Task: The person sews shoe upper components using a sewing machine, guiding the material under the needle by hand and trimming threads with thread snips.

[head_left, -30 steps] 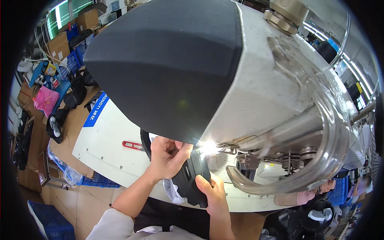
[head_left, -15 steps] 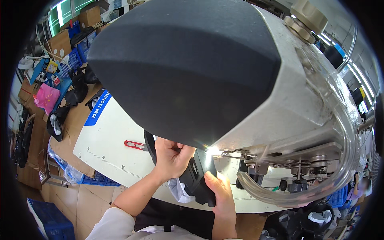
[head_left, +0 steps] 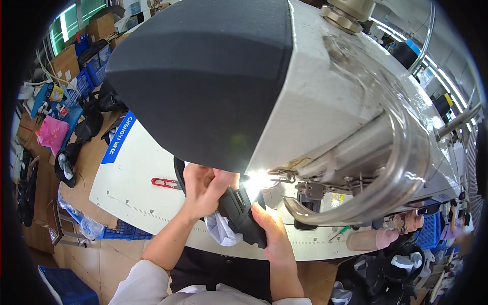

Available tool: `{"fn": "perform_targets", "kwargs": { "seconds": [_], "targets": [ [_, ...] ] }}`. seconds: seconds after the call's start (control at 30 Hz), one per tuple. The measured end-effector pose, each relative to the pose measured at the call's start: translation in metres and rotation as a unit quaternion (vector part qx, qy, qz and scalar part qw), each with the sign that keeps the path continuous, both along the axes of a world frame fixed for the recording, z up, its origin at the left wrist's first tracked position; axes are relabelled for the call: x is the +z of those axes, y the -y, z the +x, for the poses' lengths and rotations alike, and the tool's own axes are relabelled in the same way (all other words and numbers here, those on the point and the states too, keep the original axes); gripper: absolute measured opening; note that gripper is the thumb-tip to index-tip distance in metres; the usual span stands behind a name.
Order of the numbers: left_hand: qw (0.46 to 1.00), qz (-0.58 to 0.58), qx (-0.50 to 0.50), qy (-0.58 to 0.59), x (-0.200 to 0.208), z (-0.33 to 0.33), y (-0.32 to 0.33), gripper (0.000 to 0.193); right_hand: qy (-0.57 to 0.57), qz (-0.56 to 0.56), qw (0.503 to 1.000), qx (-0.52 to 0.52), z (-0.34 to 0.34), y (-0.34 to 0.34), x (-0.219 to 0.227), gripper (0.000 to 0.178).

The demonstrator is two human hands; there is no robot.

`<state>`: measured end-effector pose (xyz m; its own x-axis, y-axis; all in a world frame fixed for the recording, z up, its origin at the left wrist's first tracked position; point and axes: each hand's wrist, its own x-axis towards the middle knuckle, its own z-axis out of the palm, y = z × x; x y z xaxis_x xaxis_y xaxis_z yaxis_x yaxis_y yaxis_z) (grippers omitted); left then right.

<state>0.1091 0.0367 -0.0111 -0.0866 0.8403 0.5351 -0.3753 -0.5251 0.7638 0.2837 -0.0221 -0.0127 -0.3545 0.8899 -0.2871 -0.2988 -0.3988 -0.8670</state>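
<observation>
L hand (head_left: 203, 189) is curled tight over the upper L side of a black moulded piece w/ white fabric (head_left: 222, 230); tips run in under the sewing machine's dark hood (head_left: 203, 81), so can't tell what they pinch. R hand (head_left: 273, 231) is part closed on the lower R edge of the black piece (head_left: 241, 211) – thumb on top, other fingers hidden. Piece is tilted, over the near edge of the white table (head_left: 137, 175), beside the bright lamp (head_left: 258, 180).

Containers: pink bottle (head_left: 368, 240) at the table's R end, contents unclear. Blue crate (head_left: 127, 230) below the table's L edge, clear plastic (head_left: 91, 224) by it. Blue tray (head_left: 71, 124) far L bears small packets, incl. a yellow one (head_left: 55, 93); pink bag (head_left: 52, 133) next to it. Cardboard box (head_left: 66, 62) behind, insides not visible.

Writing: blue label (head_left: 119, 138) w/ white lettering on the table's L edge; printed scale along the near edge. Red snips (head_left: 165, 182) lie L of the piece.
</observation>
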Motion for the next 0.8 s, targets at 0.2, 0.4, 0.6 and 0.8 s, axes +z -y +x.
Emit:
{"fn": "perform_targets", "kwargs": {
  "seconds": [0.2,0.4,0.6,0.8],
  "targets": [
    [0.852,0.268,0.168,-0.418,0.039,-0.028,0.031,0.021,-0.031,0.05,0.998,-0.014,-0.015,0.003,-0.012,0.062],
    [0.89,0.182,0.325,-0.264,0.066,-0.088,0.049,0.009,0.174,0.357,0.918,-0.003,-0.047,-0.005,0.005,0.057],
    [0.922,0.107,0.301,-0.219,0.074,-0.115,0.064,0.028,0.311,0.572,0.759,-0.012,-0.084,0.015,0.019,0.045],
    [0.973,0.069,0.153,-0.161,0.054,-0.102,0.08,0.041,0.163,0.444,0.881,0.02,-0.057,0.026,0.034,0.032]
  ]
}}
